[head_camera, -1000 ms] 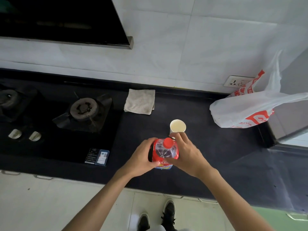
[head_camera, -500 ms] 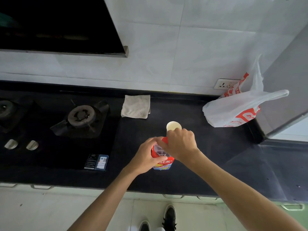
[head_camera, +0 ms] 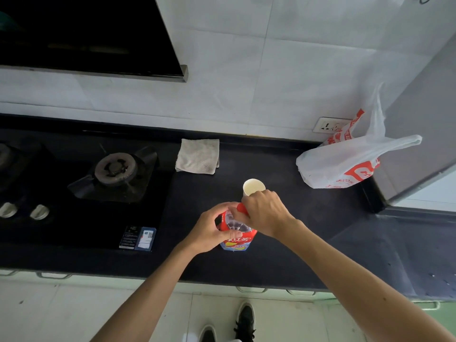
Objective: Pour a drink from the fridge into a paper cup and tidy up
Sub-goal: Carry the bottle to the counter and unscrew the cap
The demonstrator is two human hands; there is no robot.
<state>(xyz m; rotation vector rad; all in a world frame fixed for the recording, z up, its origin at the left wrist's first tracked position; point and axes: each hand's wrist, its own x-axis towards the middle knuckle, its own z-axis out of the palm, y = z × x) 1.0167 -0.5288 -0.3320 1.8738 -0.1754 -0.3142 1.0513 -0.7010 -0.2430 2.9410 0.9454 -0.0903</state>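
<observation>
A drink bottle (head_camera: 237, 239) with a red label and a red cap stands upright on the black countertop (head_camera: 283, 248). My left hand (head_camera: 213, 229) wraps around the bottle's left side and holds it steady. My right hand (head_camera: 265, 212) is closed over the top of the bottle, fingers around the red cap (head_camera: 241, 208), of which only a sliver shows. A white paper cup (head_camera: 253, 186) stands just behind the bottle, partly hidden by my right hand; it looks pale inside.
A gas hob (head_camera: 116, 169) with two knobs fills the left of the counter. A folded grey cloth (head_camera: 198, 156) lies at the back. A white and red plastic bag (head_camera: 345, 164) sits at the right by a grey cabinet side. A wall socket (head_camera: 328, 125) is behind it.
My right hand has moved from beside the cap to over it, covering it. The view has tilted up slightly. The bottle and cup stay in place.
</observation>
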